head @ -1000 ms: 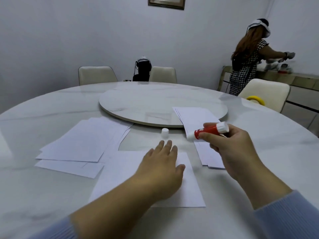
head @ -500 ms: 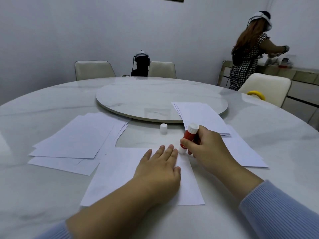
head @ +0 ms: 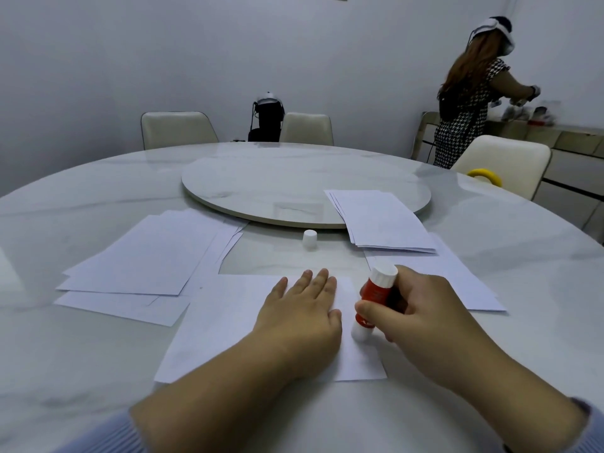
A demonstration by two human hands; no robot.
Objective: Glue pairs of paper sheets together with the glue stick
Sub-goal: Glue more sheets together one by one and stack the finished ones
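1. The left hand [head: 302,317] lies flat, palm down and fingers together, on the single paper sheet [head: 222,325] nearest the person. It grips nothing. Judged purpose: to pin the sheet so it cannot slide under the glue stroke.

2. The right hand [head: 415,317] is clamped around the red glue stick [head: 376,295], thumb across the barrel. The stick stands near upright, white base up, with its glue end down on the sheet near the right edge, just beside the left thumb. Judged purpose: a steep hold lets the tip press firmly along the margin.

3. The white cap [head: 309,238] stands on the marble table [head: 65,371] at 12 o'clock from the working sheet, apart from it. Placement appears deliberate: within reach, clear of the gluing area.

4. A fanned pile of sheets [head: 147,256] lies at 10 o'clock from the working sheet. A second stack [head: 382,220] lies at 1 o'clock, partly on the lazy Susan [head: 277,181], with more paper [head: 457,282] beneath and in front of it. Which pile holds blanks and which glued pairs cannot be told.

5. Judgement: glue is being applied to the first sheet of a pair; its partner is not yet laid on.

6. Risk: glue overrunning the edge onto the table.
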